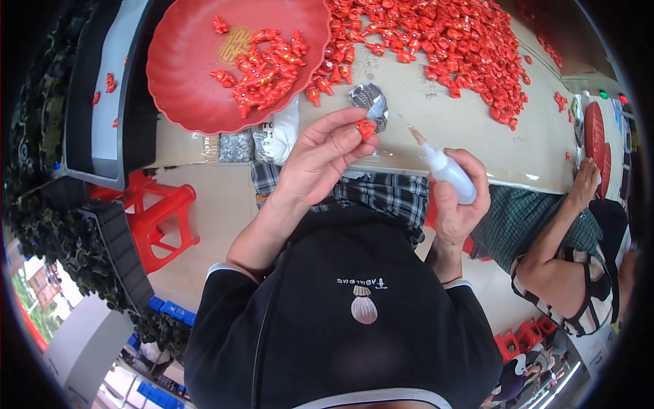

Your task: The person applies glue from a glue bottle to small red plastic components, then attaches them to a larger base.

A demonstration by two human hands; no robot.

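Over the table's near edge, my left hand (325,153) pinches a small red plastic piece (366,129) between thumb and fingers. My right hand (466,198) is wrapped round a white squeeze bottle (451,174) with a thin tapered nozzle. The nozzle tip points up and left, a short way from the red piece and not touching it. Behind my left fingers lies a crumpled silvery foil piece (371,102) on the table. To the left, a red scalloped plate (184,92) holds a cluster of small red figures (269,68).
A large heap of small red parts (436,34) covers the far table (409,123). A black-rimmed tray (122,157) stands at the left, above a red stool (160,218). Clear-wrapped packs (235,145) sit below the plate. A co-worker's arm (555,225) reaches in at the right.
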